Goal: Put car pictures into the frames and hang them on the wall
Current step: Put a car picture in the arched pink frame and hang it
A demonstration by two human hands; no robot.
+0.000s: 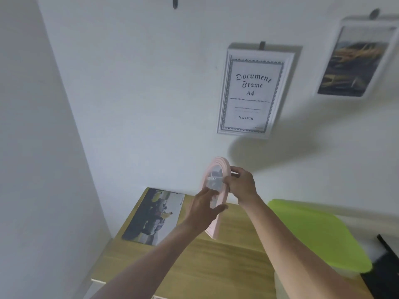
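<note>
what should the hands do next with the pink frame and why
Probably lift the pink arched frame toward the bare hook at the wall's upper left. It seems to hold a car picture already, the right hand grips its back edge, the left hand steadies its front, and both other hooks carry frames.

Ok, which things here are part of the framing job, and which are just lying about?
Job: pink arched frame held in both hands, car picture on the table, white document frame, framed car picture, empty hook.
Lying about: green lid.
</note>
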